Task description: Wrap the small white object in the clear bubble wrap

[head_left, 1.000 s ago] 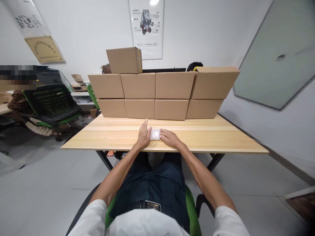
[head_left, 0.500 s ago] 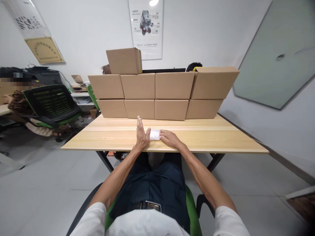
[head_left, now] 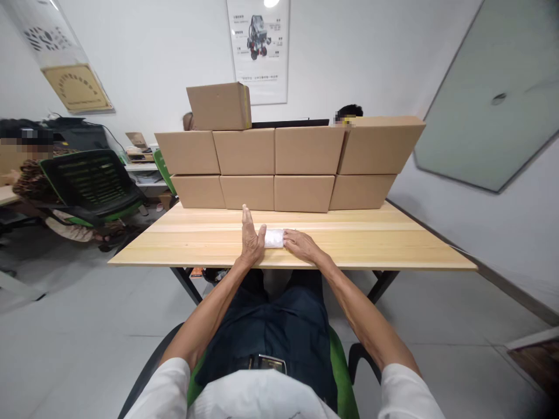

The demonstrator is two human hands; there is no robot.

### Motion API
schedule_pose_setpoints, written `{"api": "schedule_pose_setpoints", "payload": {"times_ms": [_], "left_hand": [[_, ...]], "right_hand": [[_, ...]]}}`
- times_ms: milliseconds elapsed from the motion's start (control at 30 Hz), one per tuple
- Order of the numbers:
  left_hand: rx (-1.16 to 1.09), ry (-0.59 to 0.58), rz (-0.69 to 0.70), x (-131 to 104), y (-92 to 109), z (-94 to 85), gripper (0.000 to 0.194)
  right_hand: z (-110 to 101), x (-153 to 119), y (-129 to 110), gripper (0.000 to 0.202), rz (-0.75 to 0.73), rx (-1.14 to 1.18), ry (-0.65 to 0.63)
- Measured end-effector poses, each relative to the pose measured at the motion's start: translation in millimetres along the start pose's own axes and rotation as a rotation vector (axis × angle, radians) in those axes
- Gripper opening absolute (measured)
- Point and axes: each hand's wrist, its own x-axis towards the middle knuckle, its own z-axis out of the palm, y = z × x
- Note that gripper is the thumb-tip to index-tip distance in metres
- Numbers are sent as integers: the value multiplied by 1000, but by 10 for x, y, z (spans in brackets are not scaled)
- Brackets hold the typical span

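A small white packet (head_left: 274, 238), roughly rectangular, lies on the wooden table (head_left: 209, 237) between my two hands. My left hand (head_left: 252, 241) stands on its edge at the packet's left end, fingers stretched upward and thumb beside the packet. It is open and not wrapped around anything. At the packet's right end, my right hand (head_left: 301, 245) is closed on its edge with bent fingertips. The undersides of those fingers are hidden.
Two rows of cardboard boxes (head_left: 247, 152) form a wall along the table's far side, with another box (head_left: 218, 106) on top at the left. A person (head_left: 30, 163) sits at the far left by a black and green chair (head_left: 91, 183). Behind the boxes, heads show partly.
The packet and both hands stay almost in place. Behind the boxes on the right, a person's head shows slightly more. The camera view has shifted a little.
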Motion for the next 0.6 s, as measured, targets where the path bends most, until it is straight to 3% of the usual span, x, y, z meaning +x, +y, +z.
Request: {"api": "schedule_pose_setpoints", "payload": {"times_ms": [233, 500, 600], "left_hand": [[-21, 86, 108, -8, -66, 56, 92], [-13, 79, 113, -9, -67, 55, 93], [-36, 53, 56, -2, -77, 57, 96]], "right_hand": [[-8, 4, -8, 36, 2, 34, 2], [-29, 1, -25, 34, 6, 46, -5], [-28, 0, -27, 34, 11, 41, -12]]}}
